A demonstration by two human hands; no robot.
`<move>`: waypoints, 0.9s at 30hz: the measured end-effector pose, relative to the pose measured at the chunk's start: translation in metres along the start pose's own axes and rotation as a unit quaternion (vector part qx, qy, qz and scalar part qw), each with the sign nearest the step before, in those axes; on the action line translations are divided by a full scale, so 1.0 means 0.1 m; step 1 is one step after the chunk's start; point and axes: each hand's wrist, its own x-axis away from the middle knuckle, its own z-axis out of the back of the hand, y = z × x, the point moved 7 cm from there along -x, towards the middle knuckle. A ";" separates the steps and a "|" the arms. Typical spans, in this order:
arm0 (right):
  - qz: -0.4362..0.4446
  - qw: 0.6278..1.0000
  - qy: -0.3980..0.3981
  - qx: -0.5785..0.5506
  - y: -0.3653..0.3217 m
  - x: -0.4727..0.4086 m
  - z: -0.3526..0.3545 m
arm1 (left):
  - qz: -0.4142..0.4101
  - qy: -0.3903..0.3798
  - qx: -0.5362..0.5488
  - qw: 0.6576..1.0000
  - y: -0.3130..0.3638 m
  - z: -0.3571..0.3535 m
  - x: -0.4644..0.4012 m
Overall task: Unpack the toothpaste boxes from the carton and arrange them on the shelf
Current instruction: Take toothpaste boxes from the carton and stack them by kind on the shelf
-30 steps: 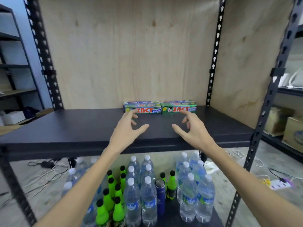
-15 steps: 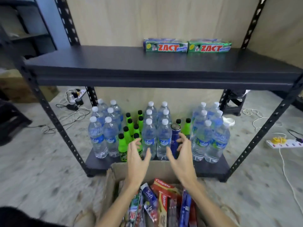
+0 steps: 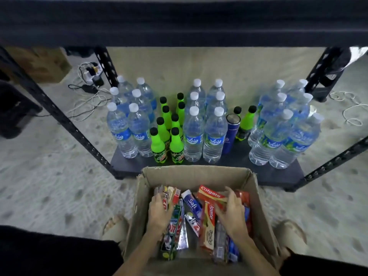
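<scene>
Left hand: your left hand (image 3: 159, 213) is down in the carton (image 3: 194, 173), fingers curled round a Zact box (image 3: 168, 197) on the left side, grip pinching it.
Right hand: your right hand (image 3: 232, 211) lies over the red Colgate boxes (image 3: 211, 212), fingers bent onto them; whether the grip has closed on one, you cannot tell.
Toothpaste boxes: loose in the carton, mixed with a blue Safi tube (image 3: 192, 203).
Carton: on the floor, just before the lower shelf (image 3: 235, 166).
Lower shelf: water bottles (image 3: 194, 136), green bottles (image 3: 158, 145) and a blue flask (image 3: 231, 134).
</scene>
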 end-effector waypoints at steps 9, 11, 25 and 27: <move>0.044 0.988 -0.054 0.138 0.13 -0.41 -0.35 | -0.108 -0.027 -0.154 0.982 0.23 -0.13 -0.36; 0.052 0.983 -0.077 0.160 0.12 -0.47 -0.42 | -0.137 -0.024 -0.220 0.966 0.29 -0.14 -0.44; 0.038 0.970 -0.122 0.209 0.08 -0.68 -0.80 | -0.185 -0.069 -0.299 0.933 0.26 -0.37 -0.51; 0.048 0.969 -0.111 0.215 0.08 -0.68 -0.75 | -0.200 -0.088 -0.276 0.936 0.33 -0.42 -0.43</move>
